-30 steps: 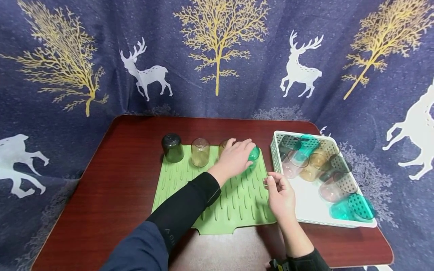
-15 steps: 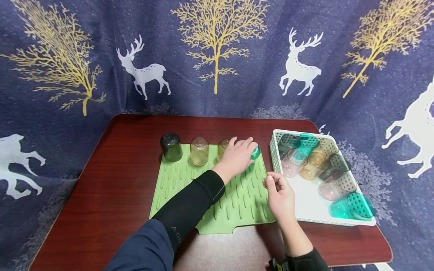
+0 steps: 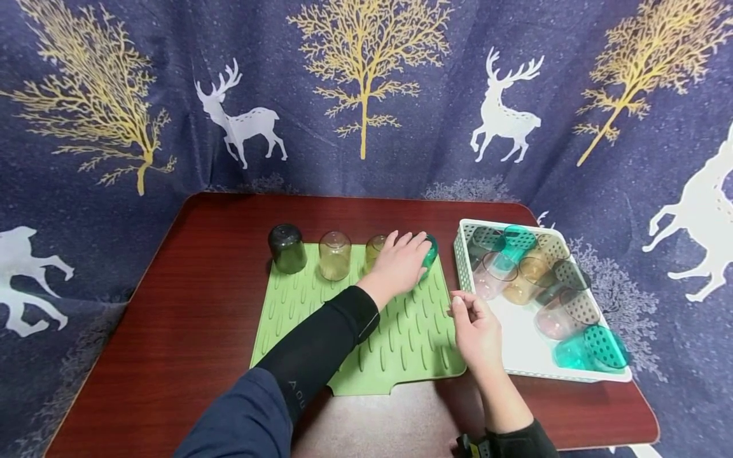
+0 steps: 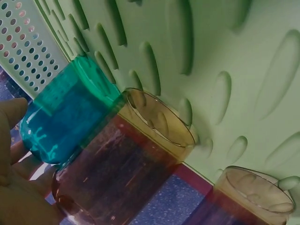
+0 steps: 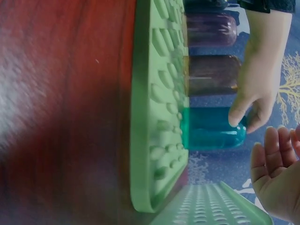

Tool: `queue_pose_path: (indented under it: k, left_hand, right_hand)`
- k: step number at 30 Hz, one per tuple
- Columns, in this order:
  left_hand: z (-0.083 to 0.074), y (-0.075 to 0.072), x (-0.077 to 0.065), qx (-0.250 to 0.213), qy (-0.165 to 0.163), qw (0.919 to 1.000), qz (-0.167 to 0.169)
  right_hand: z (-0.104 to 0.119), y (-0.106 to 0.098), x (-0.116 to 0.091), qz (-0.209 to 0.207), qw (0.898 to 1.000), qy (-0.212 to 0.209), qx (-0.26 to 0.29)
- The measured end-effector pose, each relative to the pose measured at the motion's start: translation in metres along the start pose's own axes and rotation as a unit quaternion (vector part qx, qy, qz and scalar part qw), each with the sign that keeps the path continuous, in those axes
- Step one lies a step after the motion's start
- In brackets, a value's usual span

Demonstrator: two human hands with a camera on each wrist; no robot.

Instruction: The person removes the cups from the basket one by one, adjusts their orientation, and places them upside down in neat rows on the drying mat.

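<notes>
An upside-down teal cup stands at the back right corner of the green drying mat. My left hand grips it near its base from above, thumb on one side and fingers on the other, as the right wrist view shows. Beside it, an upturned amber cup is partly hidden by that hand in the head view. Farther left along the mat's back edge are a pale yellowish cup and a dark grey cup. Near the mat's right edge, my right hand hovers loosely curled, holding nothing.
Right of the mat, a white perforated basket holds several clear, amber, grey and teal cups lying on their sides. Everything rests on a dark red wooden table. A blue curtain with deer and trees hangs behind it.
My left hand has shifted slightly to the right over the teal cup, uncovering more of the amber cup. My right hand stays nearly still.
</notes>
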State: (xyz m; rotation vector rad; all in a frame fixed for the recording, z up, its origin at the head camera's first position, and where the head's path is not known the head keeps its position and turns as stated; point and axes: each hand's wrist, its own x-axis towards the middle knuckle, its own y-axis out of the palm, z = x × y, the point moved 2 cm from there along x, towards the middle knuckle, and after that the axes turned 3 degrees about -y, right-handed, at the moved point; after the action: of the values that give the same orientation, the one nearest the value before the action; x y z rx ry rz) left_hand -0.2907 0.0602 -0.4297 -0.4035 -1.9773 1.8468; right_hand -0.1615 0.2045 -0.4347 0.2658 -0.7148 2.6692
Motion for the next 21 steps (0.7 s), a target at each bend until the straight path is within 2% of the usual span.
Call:
queue_pose_path:
  k: [2,4,6,8,10,13,16,21]
  left_hand:
    - [0.001,-0.001,-0.002,0.001,0.004,1.0000,-0.001]
    - [0.002,-0.002,-0.004,0.001,0.007,1.0000,0.002]
    - [0.003,-0.003,-0.006,0.000,0.009,0.9999,0.007]
    - [0.006,-0.003,-0.009,-0.003,0.005,0.9999,0.013]
    - [0.008,-0.003,-0.012,-0.011,0.001,0.9997,0.020]
    - [0.011,-0.002,-0.018,-0.021,-0.002,0.9996,0.021]
    - [0.017,-0.003,-0.026,-0.023,-0.005,0.9997,0.008]
    - [0.029,-0.009,-0.044,-0.037,-0.023,0.9987,-0.027]
  right_hand:
    - [0.003,-0.008,0.004,-0.015,0.998,-0.014,-0.054]
    - [0.007,-0.019,0.010,-0.033,0.992,-0.035,-0.114]
    - [0.009,-0.033,0.018,-0.051,0.982,-0.049,-0.175]
    - [0.005,-0.047,0.025,-0.062,0.971,-0.044,-0.227]
    - [-0.002,-0.062,0.031,-0.075,0.958,-0.011,-0.277]
    - [-0.014,-0.081,0.036,-0.077,0.939,0.069,-0.327]
    - [-0.023,-0.094,0.038,-0.054,0.923,0.135,-0.356]
    - [-0.033,-0.103,0.037,0.011,0.901,0.183,-0.393]
